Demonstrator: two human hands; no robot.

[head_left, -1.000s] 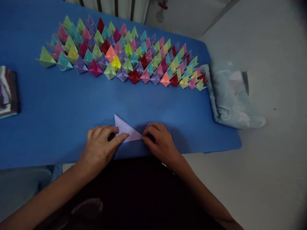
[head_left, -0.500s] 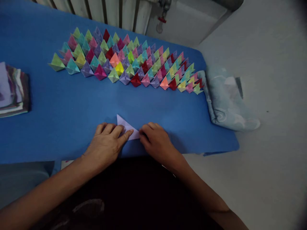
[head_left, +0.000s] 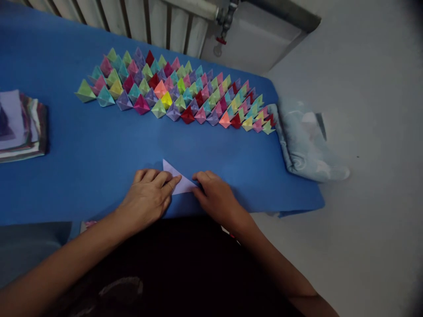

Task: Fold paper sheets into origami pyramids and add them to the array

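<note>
A pale purple sheet of origami paper (head_left: 181, 184), folded into a triangle, lies on the blue table near its front edge. My left hand (head_left: 148, 191) presses the sheet's left part down, its thumb and fingertips on the paper and its fingers together. At the right corner is my right hand (head_left: 216, 193), fingers curled, with the thumb on the tip of the paper and the forefinger a little above it. That corner is partly hidden by the thumb.
Rows of folded paper boats (head_left: 173, 112) in many colours stand across the back of the blue table (head_left: 99, 176). A stack of coloured paper (head_left: 20, 136) lies at the left edge. A folded grey-blue cloth (head_left: 302, 141) sits at the right end, by the wall. Behind is a radiator (head_left: 158, 26).
The right hand's thumb and forefinger have parted slightly at the paper's right corner, and more of that corner shows. The left hand still presses the paper. The whole view has shifted slightly.
</note>
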